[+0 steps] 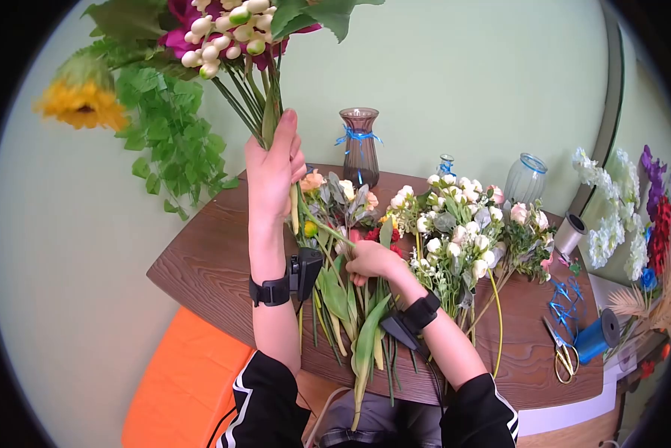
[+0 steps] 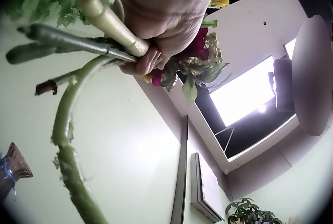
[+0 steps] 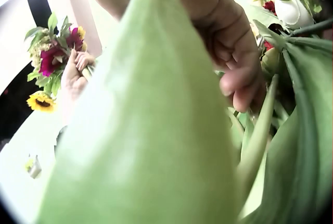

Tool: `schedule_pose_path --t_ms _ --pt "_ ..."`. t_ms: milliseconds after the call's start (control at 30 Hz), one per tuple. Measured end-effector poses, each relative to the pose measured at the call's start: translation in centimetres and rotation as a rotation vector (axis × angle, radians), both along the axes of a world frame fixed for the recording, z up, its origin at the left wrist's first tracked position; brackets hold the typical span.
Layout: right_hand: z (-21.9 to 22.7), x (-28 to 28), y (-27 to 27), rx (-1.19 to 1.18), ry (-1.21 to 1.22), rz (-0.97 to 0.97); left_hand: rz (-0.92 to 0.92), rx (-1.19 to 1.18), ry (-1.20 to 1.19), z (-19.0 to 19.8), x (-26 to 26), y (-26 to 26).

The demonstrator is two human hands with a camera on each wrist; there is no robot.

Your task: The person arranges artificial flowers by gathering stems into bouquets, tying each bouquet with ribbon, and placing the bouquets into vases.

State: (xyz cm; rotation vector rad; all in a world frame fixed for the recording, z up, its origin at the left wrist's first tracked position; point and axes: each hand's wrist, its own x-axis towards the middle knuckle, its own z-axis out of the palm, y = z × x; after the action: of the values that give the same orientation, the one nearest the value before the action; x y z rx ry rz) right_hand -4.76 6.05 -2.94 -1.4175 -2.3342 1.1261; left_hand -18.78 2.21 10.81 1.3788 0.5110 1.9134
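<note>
Green stems fill the head view: the left hand (image 1: 274, 168) is raised above the counter (image 1: 201, 257), its grip closed round a bunch of artificial flowers (image 1: 223, 33) with white berries, a magenta bloom, a sunflower and trailing leaves. That bunch looks part-built, since many loose stems (image 1: 350, 313) lie on the counter. The right hand (image 1: 370, 261) is down among them, fingers curled on one stem. Behind stand three vases: a brown glass vase (image 1: 359, 145) with a blue tie, a small vase (image 1: 445, 164) that is mostly hidden, and a clear ribbed vase (image 1: 526, 178). None shows flowers inside, so the filling seems left to do. Scissors (image 1: 563, 355) and a blue ribbon spool (image 1: 597, 336) lie at the right.

From the left wrist, the fingers (image 2: 156, 36) clamp several stem ends (image 2: 78, 41), the blooms beyond.

From the right wrist, a broad leaf (image 3: 151, 130) blocks much; curled fingers (image 3: 239, 86) touch green stems, the exact hold unclear.
</note>
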Motion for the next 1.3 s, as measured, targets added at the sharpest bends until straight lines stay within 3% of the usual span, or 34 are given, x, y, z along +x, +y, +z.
schedule_pose_path --t_ms 100,167,433,600,833,967,1167,1300 --pt "0.4 0.9 0.7 -0.188 0.378 -0.033 0.014 0.005 0.016 0.0 -0.4 0.1" --pt "2.3 1.4 0.0 -0.166 0.463 -0.065 0.022 0.005 0.016 0.1 -0.5 -0.2" --pt "5.1 3.7 -0.3 0.111 0.813 -0.211 -0.013 -0.012 -0.053 0.3 0.0 -0.6" --pt "5.9 4.4 0.0 0.523 1.015 -0.346 -0.004 -0.056 -0.048 -0.2 1.2 0.2" --pt "8.0 5.1 -1.5 0.561 1.335 -0.239 -0.066 -0.087 -0.056 -1.3 4.4 1.1" --pt "8.0 5.0 -1.6 0.533 1.305 -0.133 -0.056 -0.094 0.052 -1.9 5.8 1.4" --pt "8.5 4.1 -3.1 0.692 0.927 -0.194 -0.158 -0.091 0.141 -3.1 7.4 1.7" --pt "9.9 3.9 -5.0 0.711 0.950 -0.217 -0.161 -0.101 0.137 -3.3 8.3 1.4"
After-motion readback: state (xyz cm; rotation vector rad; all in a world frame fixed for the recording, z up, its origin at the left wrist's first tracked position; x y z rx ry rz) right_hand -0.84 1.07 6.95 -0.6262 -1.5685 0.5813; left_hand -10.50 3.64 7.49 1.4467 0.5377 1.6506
